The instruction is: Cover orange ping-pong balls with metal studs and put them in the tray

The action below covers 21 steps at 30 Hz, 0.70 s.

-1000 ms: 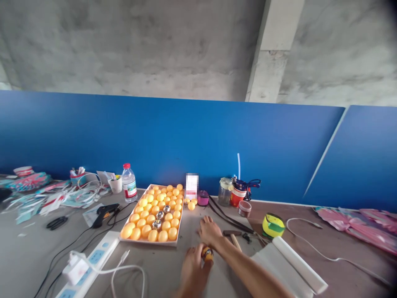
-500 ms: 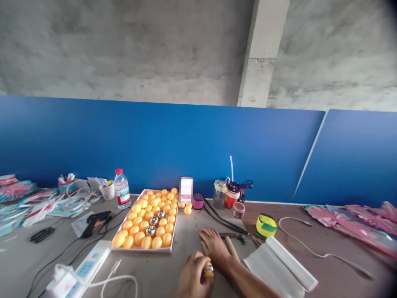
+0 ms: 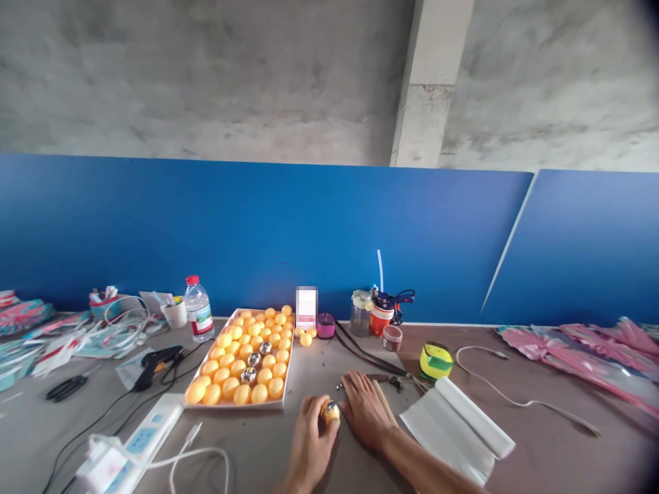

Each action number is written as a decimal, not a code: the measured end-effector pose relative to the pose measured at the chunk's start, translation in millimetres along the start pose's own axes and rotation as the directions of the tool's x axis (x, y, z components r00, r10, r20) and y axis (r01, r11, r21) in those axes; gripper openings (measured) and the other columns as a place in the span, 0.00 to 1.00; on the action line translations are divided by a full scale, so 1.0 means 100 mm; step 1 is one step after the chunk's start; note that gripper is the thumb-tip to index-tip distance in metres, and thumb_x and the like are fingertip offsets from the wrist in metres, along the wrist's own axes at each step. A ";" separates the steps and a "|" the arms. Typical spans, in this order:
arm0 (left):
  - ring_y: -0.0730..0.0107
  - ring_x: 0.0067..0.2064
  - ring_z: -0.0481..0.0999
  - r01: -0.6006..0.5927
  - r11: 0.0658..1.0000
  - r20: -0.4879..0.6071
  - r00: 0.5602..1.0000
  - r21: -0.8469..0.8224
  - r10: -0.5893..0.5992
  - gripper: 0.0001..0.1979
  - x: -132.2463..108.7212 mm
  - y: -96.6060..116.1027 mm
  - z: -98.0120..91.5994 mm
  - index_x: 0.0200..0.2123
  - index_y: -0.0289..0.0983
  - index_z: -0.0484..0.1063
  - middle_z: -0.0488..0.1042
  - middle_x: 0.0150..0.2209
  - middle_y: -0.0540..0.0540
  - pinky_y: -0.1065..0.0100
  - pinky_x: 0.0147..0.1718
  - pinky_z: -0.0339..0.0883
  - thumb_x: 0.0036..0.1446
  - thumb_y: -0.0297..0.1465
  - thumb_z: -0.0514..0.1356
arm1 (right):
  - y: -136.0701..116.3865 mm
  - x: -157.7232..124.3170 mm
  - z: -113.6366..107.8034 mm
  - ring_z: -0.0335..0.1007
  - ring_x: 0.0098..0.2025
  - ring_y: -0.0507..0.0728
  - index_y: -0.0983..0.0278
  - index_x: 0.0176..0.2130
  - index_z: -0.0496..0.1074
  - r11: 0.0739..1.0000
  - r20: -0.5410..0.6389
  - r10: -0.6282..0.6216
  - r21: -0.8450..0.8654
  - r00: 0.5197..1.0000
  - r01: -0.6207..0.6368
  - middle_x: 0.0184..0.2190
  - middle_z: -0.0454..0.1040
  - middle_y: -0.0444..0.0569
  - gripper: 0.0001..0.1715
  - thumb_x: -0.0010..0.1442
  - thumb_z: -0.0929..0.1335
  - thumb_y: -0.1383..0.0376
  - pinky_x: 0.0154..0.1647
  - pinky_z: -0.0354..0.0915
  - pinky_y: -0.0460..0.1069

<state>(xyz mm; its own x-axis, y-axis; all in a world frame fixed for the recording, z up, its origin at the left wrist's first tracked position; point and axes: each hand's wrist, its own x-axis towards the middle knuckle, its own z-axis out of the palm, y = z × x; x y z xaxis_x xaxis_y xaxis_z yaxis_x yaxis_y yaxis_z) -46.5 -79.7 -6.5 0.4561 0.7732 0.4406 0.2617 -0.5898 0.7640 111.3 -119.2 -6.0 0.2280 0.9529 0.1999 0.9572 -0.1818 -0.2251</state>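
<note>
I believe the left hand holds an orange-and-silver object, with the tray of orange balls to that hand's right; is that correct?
Not quite: the head view shows the tray of orange balls to the left of the left hand, which does hold the orange-and-silver object.

I see the camera riding on the person's head, facing forward and down over the surface, near the held ball low in view, and toward the blue partition, concrete wall filling the top.
</note>
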 end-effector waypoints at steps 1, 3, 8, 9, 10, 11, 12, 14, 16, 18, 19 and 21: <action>0.66 0.41 0.73 0.001 1.000 0.002 1.000 0.004 -0.001 0.12 0.00 0.00 0.00 0.41 0.37 0.70 0.72 0.38 0.43 0.67 0.42 0.68 0.53 0.28 0.55 | -0.01 0.00 0.00 0.50 0.60 0.64 0.63 0.57 0.62 1.000 0.006 0.003 -0.002 1.000 -0.003 0.59 0.59 0.56 0.28 0.57 0.59 0.62 0.60 0.45 0.58; 0.66 0.41 0.73 0.003 1.000 0.011 1.000 0.014 -0.003 0.12 0.00 -0.01 0.00 0.41 0.37 0.70 0.72 0.38 0.43 0.67 0.42 0.68 0.53 0.29 0.55 | -0.03 -0.02 -0.02 0.51 0.60 0.64 0.61 0.55 0.63 1.000 0.005 -0.025 0.001 1.000 0.025 0.57 0.61 0.54 0.26 0.58 0.59 0.63 0.60 0.44 0.59; 0.66 0.40 0.73 0.010 1.000 0.016 1.000 0.016 -0.011 0.12 0.00 0.01 -0.01 0.42 0.37 0.70 0.72 0.38 0.43 0.66 0.42 0.68 0.53 0.29 0.54 | 0.06 -0.19 0.00 0.48 0.62 0.62 0.61 0.57 0.61 0.997 -0.031 -0.080 0.014 0.996 0.080 0.59 0.59 0.52 0.29 0.55 0.61 0.64 0.62 0.40 0.59; 0.67 0.40 0.72 0.012 1.000 0.021 1.000 0.017 -0.012 0.12 -0.01 0.02 -0.01 0.42 0.37 0.70 0.72 0.38 0.43 0.66 0.43 0.68 0.53 0.29 0.54 | 0.11 -0.24 0.02 0.47 0.62 0.62 0.63 0.58 0.59 0.997 -0.036 -0.079 0.015 0.996 0.080 0.60 0.58 0.53 0.31 0.56 0.61 0.63 0.63 0.40 0.59; 0.66 0.41 0.72 0.011 1.000 0.029 0.999 0.018 -0.012 0.12 -0.01 0.02 -0.01 0.42 0.37 0.70 0.72 0.38 0.43 0.66 0.43 0.68 0.53 0.29 0.54 | 0.17 -0.30 0.04 0.47 0.62 0.63 0.64 0.59 0.58 0.997 -0.039 -0.073 0.014 0.997 0.074 0.60 0.58 0.55 0.31 0.56 0.61 0.62 0.63 0.40 0.59; 0.66 0.41 0.72 0.010 1.000 0.037 0.999 0.019 -0.011 0.12 -0.01 0.03 -0.01 0.42 0.37 0.70 0.72 0.38 0.43 0.66 0.42 0.68 0.53 0.29 0.55 | 0.23 -0.36 0.07 0.46 0.63 0.63 0.66 0.59 0.57 0.998 -0.039 -0.063 0.011 0.997 0.064 0.60 0.57 0.55 0.32 0.57 0.61 0.61 0.63 0.41 0.59; 0.66 0.41 0.72 0.008 1.000 0.045 0.999 0.017 -0.009 0.12 -0.01 0.04 -0.01 0.42 0.37 0.70 0.72 0.38 0.43 0.66 0.42 0.68 0.53 0.29 0.55 | 0.28 -0.41 0.08 0.44 0.63 0.63 0.67 0.60 0.56 0.998 -0.031 -0.057 0.006 0.998 0.057 0.60 0.56 0.56 0.33 0.57 0.61 0.60 0.63 0.41 0.59; 0.66 0.41 0.72 0.011 1.000 0.060 0.998 0.018 -0.012 0.12 -0.01 0.05 -0.02 0.42 0.37 0.70 0.72 0.38 0.43 0.66 0.42 0.67 0.53 0.28 0.54 | 0.40 -0.47 0.09 0.42 0.64 0.63 0.68 0.61 0.54 0.999 -0.006 -0.037 -0.017 0.999 0.037 0.62 0.54 0.56 0.35 0.57 0.61 0.59 0.63 0.41 0.58; 0.66 0.40 0.72 0.007 1.000 0.067 0.998 0.023 -0.008 0.12 0.00 0.05 -0.02 0.42 0.37 0.69 0.71 0.38 0.43 0.65 0.42 0.67 0.53 0.28 0.54 | 0.50 -0.46 0.07 0.41 0.64 0.64 0.70 0.62 0.52 0.999 0.017 -0.006 -0.052 1.000 0.007 0.62 0.52 0.57 0.36 0.57 0.61 0.59 0.63 0.41 0.57; 0.67 0.40 0.72 -0.009 1.000 0.064 0.998 0.028 0.007 0.12 0.00 0.04 -0.02 0.41 0.37 0.70 0.71 0.37 0.43 0.66 0.41 0.68 0.53 0.28 0.54 | 0.61 -0.37 0.02 0.41 0.64 0.64 0.72 0.61 0.52 0.996 0.021 0.024 -0.083 1.000 -0.022 0.62 0.53 0.59 0.37 0.58 0.60 0.58 0.63 0.41 0.57; 0.67 0.40 0.72 -0.020 0.999 0.059 0.998 0.029 0.018 0.12 0.00 0.03 -0.02 0.41 0.37 0.70 0.71 0.37 0.43 0.66 0.41 0.68 0.53 0.28 0.55 | 0.66 -0.31 -0.02 0.42 0.64 0.64 0.73 0.61 0.52 0.995 0.025 0.036 -0.092 0.999 -0.034 0.61 0.54 0.60 0.37 0.58 0.59 0.57 0.63 0.41 0.57; 0.67 0.39 0.72 -0.040 0.999 0.045 0.998 0.028 0.039 0.11 0.01 0.00 -0.01 0.41 0.37 0.70 0.71 0.37 0.44 0.66 0.40 0.68 0.52 0.28 0.55 | 0.75 -0.18 -0.09 0.44 0.63 0.64 0.74 0.61 0.52 0.995 0.045 0.046 -0.089 0.998 -0.042 0.61 0.54 0.63 0.38 0.58 0.59 0.56 0.62 0.42 0.58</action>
<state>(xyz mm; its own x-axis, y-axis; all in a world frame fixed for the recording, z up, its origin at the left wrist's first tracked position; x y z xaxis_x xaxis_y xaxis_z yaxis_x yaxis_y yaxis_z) -46.8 -79.0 -5.9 0.5040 0.7384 0.4480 0.2666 -0.6264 0.7325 180.2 -151.6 -18.1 0.2638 0.9534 0.1465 0.9588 -0.2427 -0.1474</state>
